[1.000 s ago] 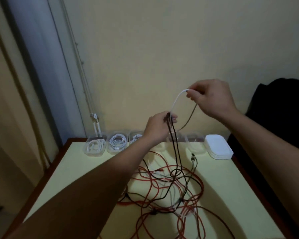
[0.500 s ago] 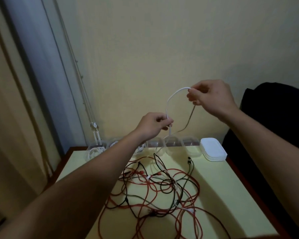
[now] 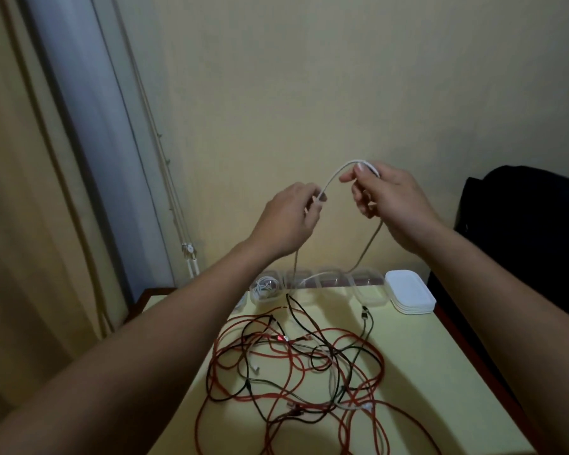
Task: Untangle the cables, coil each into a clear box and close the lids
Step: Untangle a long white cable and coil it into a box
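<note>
Below the hands, nearest me, a tangle of red and black cables (image 3: 296, 372) sprawls on the surface (image 3: 424, 372), so I judge most of the job is left. Above it the left hand (image 3: 286, 221) and right hand (image 3: 388, 198) are raised close together, each pinching a white cable (image 3: 334, 174) that arches between them. Beyond and beneath them stands a row of clear boxes (image 3: 367, 289). At least one holds a coiled white cable, and none looks closed. The lids (image 3: 408, 293) are stacked at the right.
</note>
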The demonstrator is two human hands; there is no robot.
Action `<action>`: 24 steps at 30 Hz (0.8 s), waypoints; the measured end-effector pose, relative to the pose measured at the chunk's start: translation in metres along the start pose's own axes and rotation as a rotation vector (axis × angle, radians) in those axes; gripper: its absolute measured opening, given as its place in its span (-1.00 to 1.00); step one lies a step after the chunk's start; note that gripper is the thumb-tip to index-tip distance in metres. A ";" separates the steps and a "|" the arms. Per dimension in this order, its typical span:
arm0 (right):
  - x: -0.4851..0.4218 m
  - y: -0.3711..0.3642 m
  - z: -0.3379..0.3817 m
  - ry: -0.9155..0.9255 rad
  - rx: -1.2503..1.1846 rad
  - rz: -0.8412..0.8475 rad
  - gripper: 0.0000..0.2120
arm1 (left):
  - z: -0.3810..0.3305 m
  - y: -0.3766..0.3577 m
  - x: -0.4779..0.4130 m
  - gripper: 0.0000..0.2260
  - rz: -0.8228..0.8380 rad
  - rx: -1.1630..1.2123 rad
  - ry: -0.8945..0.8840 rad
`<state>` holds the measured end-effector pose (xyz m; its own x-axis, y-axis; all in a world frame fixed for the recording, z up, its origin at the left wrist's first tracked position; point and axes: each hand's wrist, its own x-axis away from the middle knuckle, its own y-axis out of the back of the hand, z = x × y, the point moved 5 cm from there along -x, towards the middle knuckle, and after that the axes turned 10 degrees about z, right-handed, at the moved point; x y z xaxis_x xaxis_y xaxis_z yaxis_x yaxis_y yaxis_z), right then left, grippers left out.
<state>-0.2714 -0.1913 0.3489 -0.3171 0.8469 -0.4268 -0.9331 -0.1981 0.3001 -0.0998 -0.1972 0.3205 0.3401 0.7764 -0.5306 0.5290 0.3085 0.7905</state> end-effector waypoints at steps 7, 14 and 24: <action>0.014 0.019 0.006 -0.065 0.023 -0.043 -0.71 | 0.051 -0.066 0.045 -0.80 0.359 0.049 0.260; 0.026 0.041 -0.032 -0.405 0.828 -0.181 -0.30 | 0.034 -0.008 0.015 -0.81 0.058 0.130 0.203; 0.021 -0.022 0.006 0.216 0.989 -0.130 -0.67 | -0.036 0.021 -0.014 -0.78 0.009 -0.193 -0.242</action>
<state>-0.2559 -0.1662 0.3388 -0.3383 0.7060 -0.6221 -0.4357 0.4685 0.7686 -0.1216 -0.1816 0.3556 0.5315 0.6336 -0.5622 0.3755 0.4187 0.8269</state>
